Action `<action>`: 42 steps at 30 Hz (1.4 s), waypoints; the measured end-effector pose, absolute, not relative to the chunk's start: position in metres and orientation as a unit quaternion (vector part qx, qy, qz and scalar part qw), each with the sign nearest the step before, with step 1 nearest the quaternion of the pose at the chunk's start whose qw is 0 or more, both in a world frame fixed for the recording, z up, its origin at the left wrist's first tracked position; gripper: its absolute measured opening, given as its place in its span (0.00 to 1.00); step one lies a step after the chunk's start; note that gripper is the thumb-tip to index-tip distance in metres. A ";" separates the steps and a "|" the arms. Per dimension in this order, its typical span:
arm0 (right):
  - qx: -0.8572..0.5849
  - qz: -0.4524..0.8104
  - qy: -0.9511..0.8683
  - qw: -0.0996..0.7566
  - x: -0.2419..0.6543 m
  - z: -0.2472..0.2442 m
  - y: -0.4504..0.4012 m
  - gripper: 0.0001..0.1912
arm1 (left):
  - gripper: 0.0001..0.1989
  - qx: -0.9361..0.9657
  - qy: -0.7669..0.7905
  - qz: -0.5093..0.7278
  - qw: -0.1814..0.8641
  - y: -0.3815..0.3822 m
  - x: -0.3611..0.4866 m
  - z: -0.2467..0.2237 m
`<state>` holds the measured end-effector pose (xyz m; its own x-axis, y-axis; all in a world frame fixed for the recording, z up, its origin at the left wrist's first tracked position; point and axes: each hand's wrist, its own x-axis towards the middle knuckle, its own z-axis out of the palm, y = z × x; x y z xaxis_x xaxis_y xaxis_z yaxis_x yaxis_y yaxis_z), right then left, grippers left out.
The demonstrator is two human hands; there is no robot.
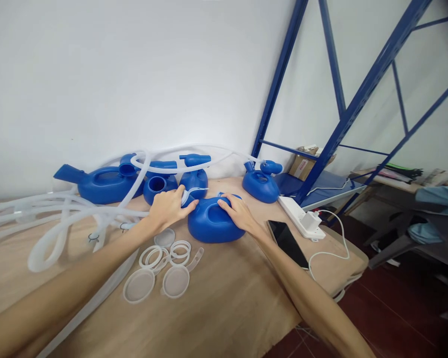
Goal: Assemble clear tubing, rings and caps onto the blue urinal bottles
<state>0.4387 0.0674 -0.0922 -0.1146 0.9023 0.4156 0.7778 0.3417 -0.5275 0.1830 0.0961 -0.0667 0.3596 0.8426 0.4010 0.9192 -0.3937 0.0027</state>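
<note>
A blue plastic urinal bottle (pixel 216 229) with a handle hole rests on the table in front of me. My right hand (pixel 236 211) is wrapped over its handle from the right. At the bottle's neck, on the left, my left hand (pixel 168 208) has its fingers closed on a translucent cap (pixel 185 198) with a thin strap sticking out to the right. How far the cap sits over the mouth is hidden by the fingers. Below my left hand lie several white rings (pixel 151 257) and loose translucent caps, among them one cap (pixel 176 281) with a strap.
More blue bottles (pixel 104 186) stand along the wall, one (pixel 260 185) at the right. Translucent hoses (pixel 56 238) tangle over the table's left side. A phone (pixel 288 243) and a white power strip (pixel 298 219) lie at right, beside a blue metal rack (pixel 343 124).
</note>
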 end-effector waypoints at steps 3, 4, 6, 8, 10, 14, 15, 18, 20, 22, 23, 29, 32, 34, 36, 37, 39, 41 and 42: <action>-0.569 0.086 -0.739 0.350 0.440 -0.093 0.067 0.20 | 0.33 -0.864 -0.451 -0.176 0.137 0.109 0.173 -0.069; -0.566 0.084 -0.740 0.353 0.440 -0.093 0.067 0.21 | 0.33 -0.881 -0.417 -0.174 0.143 0.113 0.170 -0.068; -0.558 0.082 -0.743 0.360 0.441 -0.093 0.068 0.21 | 0.31 -0.907 -0.360 -0.159 0.149 0.121 0.163 -0.066; -0.555 0.086 -0.743 0.363 0.443 -0.094 0.069 0.20 | 0.31 -0.924 -0.324 -0.136 0.149 0.129 0.158 -0.063; -0.555 0.092 -0.743 0.363 0.445 -0.094 0.070 0.20 | 0.32 -0.937 -0.294 -0.115 0.152 0.138 0.154 -0.061; -0.551 0.105 -0.742 0.368 0.448 -0.095 0.072 0.20 | 0.35 -0.951 -0.248 -0.085 0.163 0.151 0.149 -0.056; -0.553 0.108 -0.739 0.369 0.448 -0.095 0.073 0.21 | 0.36 -0.952 -0.243 -0.082 0.167 0.152 0.149 -0.054; -0.556 0.116 -0.730 0.380 0.446 -0.096 0.075 0.22 | 0.39 -0.949 -0.237 -0.074 0.195 0.146 0.147 -0.046; -0.550 0.119 -0.729 0.390 0.445 -0.097 0.075 0.23 | 0.36 -0.948 -0.217 -0.076 0.219 0.137 0.148 -0.040; -0.541 0.122 -0.733 0.395 0.444 -0.097 0.076 0.23 | 0.30 -0.952 -0.198 -0.087 0.217 0.127 0.151 -0.033; -0.537 0.123 -0.734 0.397 0.444 -0.096 0.075 0.23 | 0.28 -0.954 -0.201 -0.094 0.202 0.124 0.153 -0.030; -0.536 0.126 -0.731 0.404 0.445 -0.097 0.074 0.22 | 0.21 -0.956 -0.266 -0.088 0.086 0.120 0.174 -0.024; -0.536 0.128 -0.729 0.406 0.445 -0.097 0.074 0.22 | 0.20 -0.952 -0.277 -0.095 0.083 0.118 0.182 -0.026; -0.536 0.127 -0.730 0.404 0.445 -0.097 0.075 0.22 | 0.21 -0.942 -0.306 -0.101 0.095 0.115 0.186 -0.028; -0.536 0.126 -0.731 0.403 0.445 -0.097 0.075 0.22 | 0.20 -0.931 -0.334 -0.103 0.106 0.111 0.189 -0.030; -0.536 0.125 -0.731 0.404 0.445 -0.098 0.076 0.22 | 0.19 -0.928 -0.342 -0.103 0.109 0.109 0.189 -0.030; -0.534 0.127 -0.732 0.404 0.445 -0.097 0.076 0.22 | 0.17 -0.927 -0.343 -0.100 0.116 0.108 0.190 -0.031; -0.533 0.131 -0.731 0.404 0.445 -0.097 0.075 0.21 | 0.18 -0.931 -0.333 -0.094 0.118 0.108 0.189 -0.031; -0.534 0.134 -0.731 0.404 0.445 -0.097 0.075 0.21 | 0.18 -0.932 -0.331 -0.091 0.114 0.109 0.188 -0.031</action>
